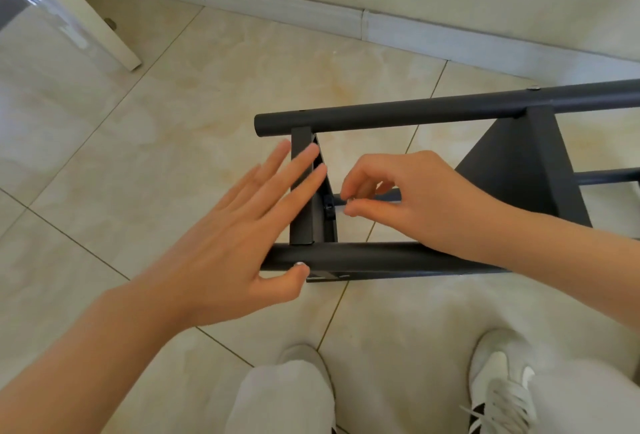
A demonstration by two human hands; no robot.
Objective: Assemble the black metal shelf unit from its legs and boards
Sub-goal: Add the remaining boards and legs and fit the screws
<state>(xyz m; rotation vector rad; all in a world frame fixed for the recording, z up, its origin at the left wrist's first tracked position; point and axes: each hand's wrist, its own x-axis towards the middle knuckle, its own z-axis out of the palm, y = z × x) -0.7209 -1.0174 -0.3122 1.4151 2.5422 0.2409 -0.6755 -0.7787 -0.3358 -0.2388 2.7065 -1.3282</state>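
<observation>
At the bottom of the frame I see my white shoes (498, 394) on the tiled floor (138, 156). Above them, in the centre, the black shelf unit (519, 170) lies on its side. My left hand (221, 243) keeps its fingers straight and spread on the end board (301, 222), with the thumb on the near leg (381, 259). My right hand (408, 201) pinches a small silvery piece (349, 201) just right of that board. The baseboard (277, 8) crosses the top of the frame.

Shelf unit (381, 257): uniform black, legs and boards alike. Floor tiles (207, 87) beneath it: cream, marbled with yellow-tan veining, dark grout lines. Skirting (277, 8) beyond it: pale grey-white. Small piece (350, 200) within its frame: silvery. Shoe (498, 388) in front of it: white, black stripes. Trousers (277, 399) beside that: pale grey.
</observation>
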